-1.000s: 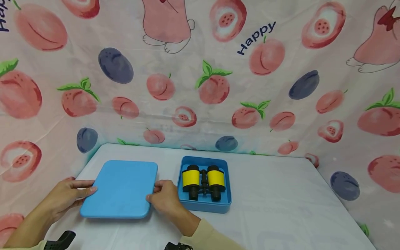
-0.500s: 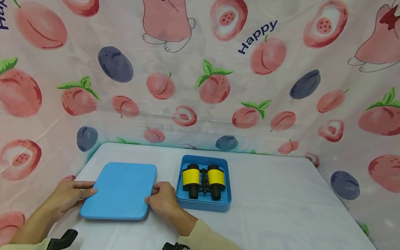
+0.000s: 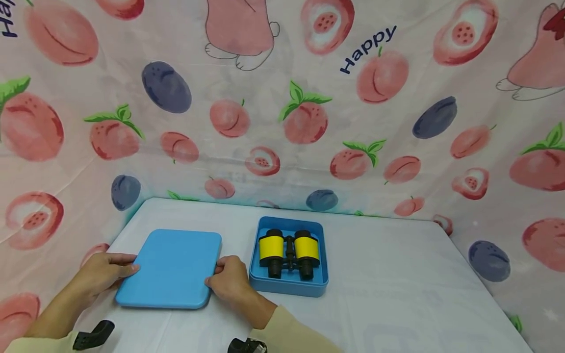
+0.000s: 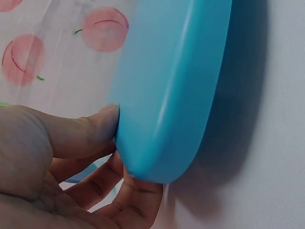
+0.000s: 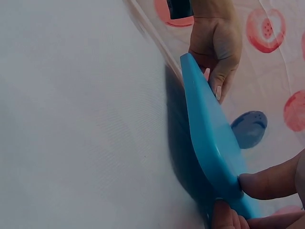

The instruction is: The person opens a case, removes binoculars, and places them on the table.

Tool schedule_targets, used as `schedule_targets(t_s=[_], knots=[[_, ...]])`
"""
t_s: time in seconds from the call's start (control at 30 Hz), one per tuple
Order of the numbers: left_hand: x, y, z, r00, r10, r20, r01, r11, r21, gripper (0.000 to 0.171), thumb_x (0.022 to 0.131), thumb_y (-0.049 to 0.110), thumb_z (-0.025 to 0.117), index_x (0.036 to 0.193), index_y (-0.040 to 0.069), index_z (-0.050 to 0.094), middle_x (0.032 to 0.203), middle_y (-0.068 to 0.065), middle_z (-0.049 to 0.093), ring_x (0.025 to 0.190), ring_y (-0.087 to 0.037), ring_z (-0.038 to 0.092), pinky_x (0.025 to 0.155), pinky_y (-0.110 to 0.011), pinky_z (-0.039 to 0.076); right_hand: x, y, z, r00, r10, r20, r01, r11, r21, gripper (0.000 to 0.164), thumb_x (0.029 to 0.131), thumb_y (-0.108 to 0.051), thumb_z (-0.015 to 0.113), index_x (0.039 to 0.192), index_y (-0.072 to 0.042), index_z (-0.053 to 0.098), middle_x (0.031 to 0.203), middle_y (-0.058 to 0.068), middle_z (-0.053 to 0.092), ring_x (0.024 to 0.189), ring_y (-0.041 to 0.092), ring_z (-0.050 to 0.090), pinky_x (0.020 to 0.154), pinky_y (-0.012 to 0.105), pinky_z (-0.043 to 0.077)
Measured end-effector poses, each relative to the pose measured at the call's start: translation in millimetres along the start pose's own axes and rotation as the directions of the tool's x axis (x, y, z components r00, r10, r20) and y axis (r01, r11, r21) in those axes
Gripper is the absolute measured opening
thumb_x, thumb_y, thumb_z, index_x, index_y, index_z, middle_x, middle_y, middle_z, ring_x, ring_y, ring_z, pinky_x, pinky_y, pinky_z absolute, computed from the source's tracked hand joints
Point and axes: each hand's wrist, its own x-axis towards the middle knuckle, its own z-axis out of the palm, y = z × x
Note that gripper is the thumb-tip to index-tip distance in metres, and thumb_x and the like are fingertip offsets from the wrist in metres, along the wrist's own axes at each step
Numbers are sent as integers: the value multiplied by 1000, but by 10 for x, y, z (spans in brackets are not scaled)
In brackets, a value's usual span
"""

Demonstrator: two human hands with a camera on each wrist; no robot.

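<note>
A flat blue lid with rounded corners lies between my two hands at the left of the table. My left hand pinches its left edge; in the left wrist view the thumb presses the top face and fingers curl beneath the rim. At the right edge, my right hand grips it between thumb and fingers. Both wrist views show a shadow under the lid, which looks slightly raised off the table. Just right of my right hand stands an open blue box, holding black-and-yellow binoculars.
A white cloth covers the table, which extends right of the box. Behind and at both sides hangs a fruit-printed curtain. Black wrist devices sit at both cuffs.
The lid and both hands have come slightly down and nearer. The head view has shifted a little. The box and binoculars stay in place, and both hands keep their hold.
</note>
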Motion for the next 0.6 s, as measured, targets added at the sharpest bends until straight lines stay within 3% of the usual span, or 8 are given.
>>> schedule_targets(t_s=[0.4,0.6], knots=[[-16,8,16,999,-50,-7,50,999,-16,59,98,21,74,139,-16,54,122,-31,69,90,-16,63,71,-24,58,5,48,23,1000,-9,14,9,1000,-24,34,84,0,83,115,5,70,87,3,63,82,15,61,77,32,63],[-18,23,44,997,-71,-15,71,998,-2,60,97,24,75,139,-15,55,125,-33,67,91,-18,64,72,-26,59,18,62,-3,999,-48,11,49,996,-77,37,85,-2,82,120,5,71,79,2,56,81,13,57,69,25,55]])
